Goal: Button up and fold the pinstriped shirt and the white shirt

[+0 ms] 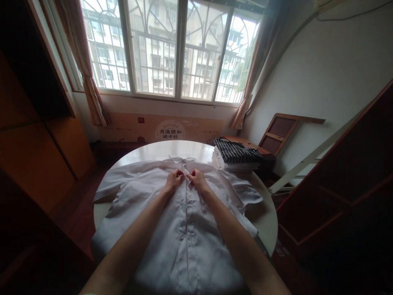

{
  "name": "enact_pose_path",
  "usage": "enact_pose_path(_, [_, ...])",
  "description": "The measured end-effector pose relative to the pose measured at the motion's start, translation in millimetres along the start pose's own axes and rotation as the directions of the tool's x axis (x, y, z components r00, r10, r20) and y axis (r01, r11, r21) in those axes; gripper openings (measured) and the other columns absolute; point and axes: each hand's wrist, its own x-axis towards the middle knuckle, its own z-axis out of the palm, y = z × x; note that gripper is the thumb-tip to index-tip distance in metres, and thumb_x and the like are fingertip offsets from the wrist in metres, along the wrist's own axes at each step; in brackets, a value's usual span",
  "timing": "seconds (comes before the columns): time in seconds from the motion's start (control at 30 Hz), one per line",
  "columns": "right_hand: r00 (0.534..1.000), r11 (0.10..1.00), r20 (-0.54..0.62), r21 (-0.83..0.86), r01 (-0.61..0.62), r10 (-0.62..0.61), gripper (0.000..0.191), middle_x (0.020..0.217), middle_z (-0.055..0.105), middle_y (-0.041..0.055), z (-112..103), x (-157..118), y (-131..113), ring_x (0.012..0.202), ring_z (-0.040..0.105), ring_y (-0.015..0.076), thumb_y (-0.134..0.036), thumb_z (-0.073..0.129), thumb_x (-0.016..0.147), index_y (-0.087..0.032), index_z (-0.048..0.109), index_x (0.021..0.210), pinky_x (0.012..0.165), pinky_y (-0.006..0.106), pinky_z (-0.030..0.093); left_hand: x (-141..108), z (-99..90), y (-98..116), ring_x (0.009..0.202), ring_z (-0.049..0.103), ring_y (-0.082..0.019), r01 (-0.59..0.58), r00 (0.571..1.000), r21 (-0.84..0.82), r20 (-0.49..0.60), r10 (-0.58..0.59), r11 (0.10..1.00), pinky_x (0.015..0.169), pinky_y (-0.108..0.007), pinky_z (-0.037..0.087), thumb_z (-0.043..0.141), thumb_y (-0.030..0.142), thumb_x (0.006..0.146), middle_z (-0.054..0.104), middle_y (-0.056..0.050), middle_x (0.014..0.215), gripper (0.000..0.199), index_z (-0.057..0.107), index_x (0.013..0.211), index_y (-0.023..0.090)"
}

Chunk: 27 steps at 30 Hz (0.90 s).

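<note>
A white long-sleeved shirt (159, 229) lies spread over a round white table (138, 152), its collar toward the window and its sleeves out to both sides. The front opening runs down the middle, with small buttons beside it. Just below the collar, my left hand (175, 179) pinches the shirt's front edge from the left. My right hand (196, 179) grips the opposite edge with bent fingers, close beside the left one. The fingertips nearly meet over the opening; any button between them is too small to make out.
Folded clothes, a black striped one (236, 150) on top of white ones, stand at the table's back right. Behind are a wooden chair (278, 131) and a long printed box (196, 128) under the window. Dark wooden furniture (334, 184) stands at the right.
</note>
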Motion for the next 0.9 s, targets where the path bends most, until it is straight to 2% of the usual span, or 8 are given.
enact_pose_path(0.1, [0.999, 0.996, -0.041, -0.082, 0.026, -0.029, 0.021, 0.057, 0.058, 0.001, 1, 1, 1, 0.052, 0.054, 0.012, -0.03, 0.065, 0.068, -0.016, 0.051, 0.059, 0.05, 0.02, 0.035, 2, 2.0, -3, 0.069, 0.056, -0.013, -0.025, 0.999, -0.007, 0.026, 0.026, 1.0, 0.068, -0.024, 0.045, 0.052, 0.01, 0.072, 0.063, -0.004, 0.076, 0.016, 0.065, 0.079, 0.016])
enact_pose_path(0.2, [0.998, 0.995, -0.033, -0.092, 0.049, -0.053, 0.026, 0.056, 0.06, 0.0027, 1, 1, 1, 0.056, 0.055, 0.0132, -0.036, 0.066, 0.067, -0.016, 0.054, 0.056, 0.052, 0.021, 0.035, 3, 3.2, -5, 0.071, 0.055, -0.012, -0.037, 0.999, 0.009, 0.024, 0.037, 0.999, 0.071, -0.024, 0.045, 0.052, 0.006, 0.069, 0.06, -0.003, 0.078, 0.021, 0.066, 0.079, 0.017])
enact_pose_path(0.47, [0.994, 0.991, 0.11, 0.133, -0.026, 0.012, 0.026, 0.045, 0.053, -0.0021, 2, 4, 10, 0.042, 0.049, 0.0087, -0.034, 0.064, 0.068, -0.013, 0.056, 0.054, 0.044, 0.019, 0.032, 4, 4.0, -7, 0.068, 0.05, -0.011, 0.005, 1.0, -0.053, 0.011, -0.004, 0.999, 0.065, -0.023, 0.045, 0.049, 0.009, 0.071, 0.05, 0.001, 0.068, 0.019, 0.062, 0.079, 0.019])
enact_pose_path(0.67, [0.971, 0.94, 0.234, 0.319, -0.124, 0.049, 0.014, 0.044, 0.054, -0.0025, -4, 1, 7, 0.039, 0.051, 0.0075, -0.02, 0.064, 0.069, -0.011, 0.057, 0.06, 0.04, 0.016, 0.035, 2, 3.6, -4, 0.071, 0.051, -0.011, -0.005, 0.999, -0.071, 0.038, 0.007, 0.997, 0.073, -0.024, 0.044, 0.047, 0.003, 0.068, 0.049, -0.001, 0.076, 0.022, 0.062, 0.072, 0.017])
enact_pose_path(0.9, [0.975, 0.956, 0.211, 0.265, -0.128, 0.072, 0.02, 0.044, 0.056, -0.0006, -6, 0, 5, 0.043, 0.057, 0.0105, -0.025, 0.065, 0.07, -0.013, 0.054, 0.06, 0.041, 0.016, 0.039, 3, 4.0, -5, 0.071, 0.049, -0.013, 0.004, 1.0, -0.011, -0.005, -0.004, 1.0, 0.07, -0.026, 0.044, 0.046, 0.005, 0.071, 0.049, 0.0, 0.069, 0.018, 0.058, 0.076, 0.017])
